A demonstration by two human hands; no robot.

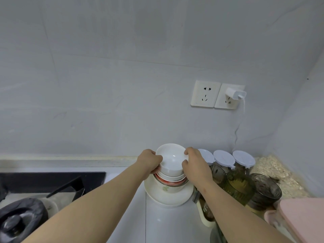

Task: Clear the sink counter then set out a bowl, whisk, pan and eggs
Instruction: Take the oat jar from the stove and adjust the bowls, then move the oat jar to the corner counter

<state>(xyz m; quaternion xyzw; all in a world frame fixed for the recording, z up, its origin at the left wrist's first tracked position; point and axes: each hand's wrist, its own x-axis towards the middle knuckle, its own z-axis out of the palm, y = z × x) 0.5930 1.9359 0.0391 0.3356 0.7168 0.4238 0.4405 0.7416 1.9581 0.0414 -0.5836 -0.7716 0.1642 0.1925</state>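
Faced a grey wall [122, 67] across the far side, with a white desk [166, 221] running below it. Noted a black gas hob [52, 179] sunk into the desk at left, and a pink lidded box [301, 216] at the near right edge.

Found, far on the desk and close to the wall, a wide white plate [168, 201] carrying a stack of bowls [168, 185], with a red-rimmed one low in the pile. Saw just right of it three white-lidded jars [224, 158], a smoky glass tumbler [264, 190] nearer, and a double socket [206, 93] above with a charger [235, 94] plugged in.

Held the top bowl [172, 158], small, white and glazed, seated at the summit of that stack and tipped slightly toward the camera. Judged it light, stiff, smooth enough to slip and liable to chip. Best taken by the rim and outer wall on opposite sides and lifted straight up, so as not to drag the bowls beneath or knock the jars.

Reached with both forearms stretched far forward and converging on the pile. Clasped the bowl's left side with the left hand [150, 161], thumb over the rim and fingers [155, 171] curled under the wall. Clasped the right side with the right hand [196, 163], fingers [186, 151] hooked over the far rim and thumb pressed on the near wall. Could not tell whether the bowl had parted from the one below.
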